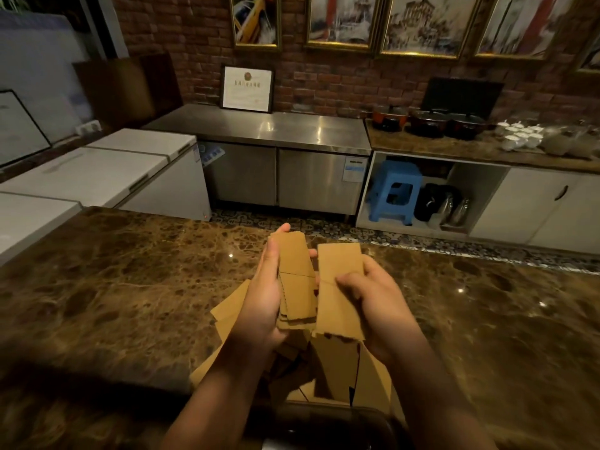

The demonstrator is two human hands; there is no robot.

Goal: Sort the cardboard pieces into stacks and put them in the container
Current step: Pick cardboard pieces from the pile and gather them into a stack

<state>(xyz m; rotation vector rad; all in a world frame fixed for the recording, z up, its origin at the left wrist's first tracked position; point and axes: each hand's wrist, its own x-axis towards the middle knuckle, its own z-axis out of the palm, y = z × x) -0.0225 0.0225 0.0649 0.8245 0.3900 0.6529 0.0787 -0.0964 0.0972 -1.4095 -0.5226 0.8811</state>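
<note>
Head view: above a brown marble worktop, the left hand wraps its grip round a small stack of cardboard pieces, thumb on one long edge and fingertips on the other, while the right hand pinches a single cardboard piece just beside the stack. More loose cardboard lies heaped below both hands. A dark curved rim at the bottom edge may be the container; it cannot be told. The pieces look light and fairly stiff, with ragged torn ends, likely best held across the long edges so the stack cannot fan out
</note>
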